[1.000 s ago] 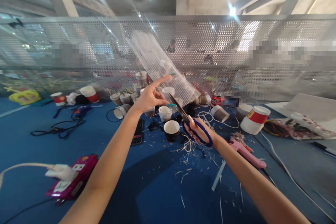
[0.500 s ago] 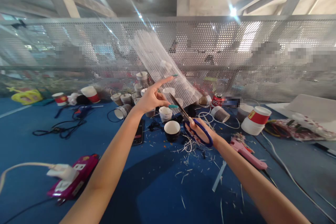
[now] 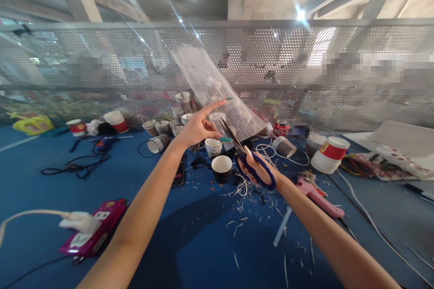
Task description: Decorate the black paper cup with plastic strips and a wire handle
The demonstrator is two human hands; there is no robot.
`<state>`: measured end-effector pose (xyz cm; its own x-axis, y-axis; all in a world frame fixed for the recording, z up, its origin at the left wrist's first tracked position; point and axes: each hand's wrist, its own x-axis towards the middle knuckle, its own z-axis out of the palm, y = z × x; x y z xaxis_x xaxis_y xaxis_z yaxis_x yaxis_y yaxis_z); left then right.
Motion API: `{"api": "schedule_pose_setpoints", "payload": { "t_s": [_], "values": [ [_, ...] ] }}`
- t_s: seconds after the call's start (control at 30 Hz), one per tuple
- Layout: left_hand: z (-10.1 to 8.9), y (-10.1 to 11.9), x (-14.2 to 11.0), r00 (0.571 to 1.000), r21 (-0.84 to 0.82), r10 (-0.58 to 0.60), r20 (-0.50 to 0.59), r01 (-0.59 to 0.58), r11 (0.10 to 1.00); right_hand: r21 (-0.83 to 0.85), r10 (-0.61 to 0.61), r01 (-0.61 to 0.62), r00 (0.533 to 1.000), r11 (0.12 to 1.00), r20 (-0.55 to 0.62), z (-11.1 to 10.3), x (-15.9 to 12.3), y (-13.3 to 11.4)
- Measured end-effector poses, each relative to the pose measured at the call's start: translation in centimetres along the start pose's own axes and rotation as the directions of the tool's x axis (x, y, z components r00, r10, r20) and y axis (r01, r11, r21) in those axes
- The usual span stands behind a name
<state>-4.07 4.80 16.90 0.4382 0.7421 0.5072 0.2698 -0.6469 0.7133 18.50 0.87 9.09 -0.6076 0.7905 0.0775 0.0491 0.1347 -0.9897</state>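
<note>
- Clear ribbed plastic sheet [image 3: 203,76]: tilted, upper end to the left, in front of the perforated screen [image 3: 135,54]. Compared with the earlier frame, it sits slightly further right, with its upper end lower.
- Left hand [image 3: 196,130]: index finger extended across the sheet, thumb below and well apart from it, remaining fingers curled. Whether the sheet is pinched cannot be told. The index fingertip has moved slightly right.
- Right hand [image 3: 259,169]: closed around the blue handles of the scissors [image 3: 236,141]. The blades point up and left, near the left thumb; their tips have also shifted slightly right.
- Obstructions: the left hand covers part of the grey and white cups [image 3: 162,127] behind it. The left forearm partly hides the phone [image 3: 179,176].
- Black cup [image 3: 222,167]: upright below the blades, mouth up, white inside. A white cup [image 3: 213,147] stands just behind it.
- Right side: a grey cup [image 3: 284,146] on its side amid white cord, a red can [image 3: 280,128], and a pink glue gun [image 3: 320,198] beyond the right forearm.
- Blue table [image 3: 152,244]: thin scraps [image 3: 237,226] and a translucent strip [image 3: 282,227] at centre right; a purple power strip [image 3: 98,230] with a white plug at left.
</note>
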Motion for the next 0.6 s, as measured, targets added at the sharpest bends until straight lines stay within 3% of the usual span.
{"api": "schedule_pose_setpoints", "payload": {
  "t_s": [0.43, 0.6],
  "values": [
    [0.1, 0.1, 0.0, 1.0, 0.018, 0.023, 0.015, -0.023, 1.0, -0.07, 0.036, -0.04, 0.998, 0.997, -0.058, 0.3, -0.1, -0.7],
    [0.1, 0.0, 0.0, 1.0, 0.018, 0.019, 0.012, -0.019, 1.0, 0.042, 0.0, -0.002, 0.999, 0.999, 0.037, -0.1, 0.1, 0.3]
  ]
}}
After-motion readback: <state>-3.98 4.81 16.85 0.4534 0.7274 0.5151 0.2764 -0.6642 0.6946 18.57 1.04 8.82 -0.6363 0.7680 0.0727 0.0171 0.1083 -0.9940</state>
